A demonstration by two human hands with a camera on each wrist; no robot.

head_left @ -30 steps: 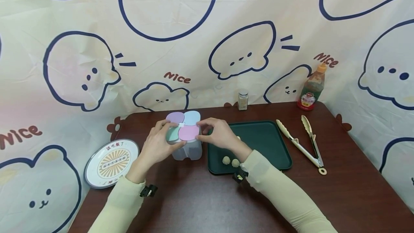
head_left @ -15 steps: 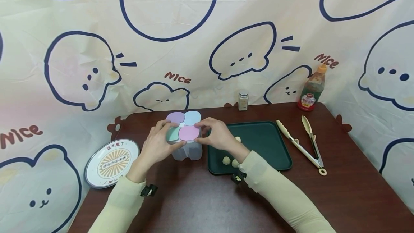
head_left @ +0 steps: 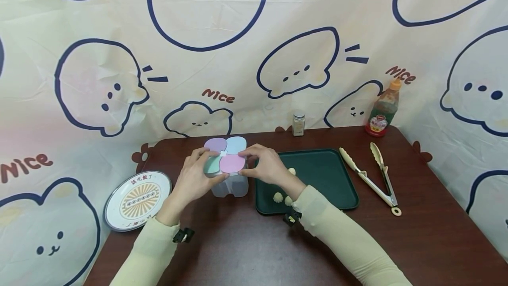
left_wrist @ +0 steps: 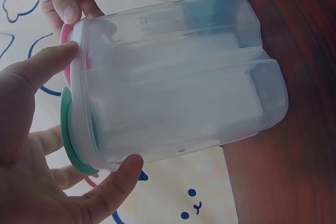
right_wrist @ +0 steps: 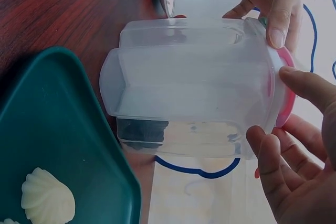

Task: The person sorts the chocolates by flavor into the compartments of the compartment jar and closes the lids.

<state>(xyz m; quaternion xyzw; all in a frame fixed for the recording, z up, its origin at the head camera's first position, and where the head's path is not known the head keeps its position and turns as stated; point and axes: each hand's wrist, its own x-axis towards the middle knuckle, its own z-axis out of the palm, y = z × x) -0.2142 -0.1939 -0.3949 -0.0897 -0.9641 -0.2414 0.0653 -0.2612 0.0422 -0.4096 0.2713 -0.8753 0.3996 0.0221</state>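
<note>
A clear plastic storage container (head_left: 230, 187) stands upright at the table's far left of centre. Its four-petal lid (head_left: 232, 163) is purple, blue, green and pink, and sits on the top. My left hand (head_left: 193, 174) grips the lid's rim from the left, thumb at the front, fingers by the green petal. On the opposite side my right hand (head_left: 267, 165) holds the rim beside the pink petal, thumb and fingers bent around it. Both wrist views show the see-through body (left_wrist: 173, 87) with divided, lobed walls and no visible contents.
A dark green tray (head_left: 321, 175) right of the container bears several small pale buns (head_left: 278, 197), partly hidden by my right arm. Metal tongs (head_left: 373, 180) lie farther right. A plate (head_left: 119, 208) is at left; a spice jar (head_left: 298, 124) and sauce bottle (head_left: 382, 109) stand at the back.
My right hand and wrist have shifted very slightly left against the lid's edge. My left hand and the container stay practically still.
</note>
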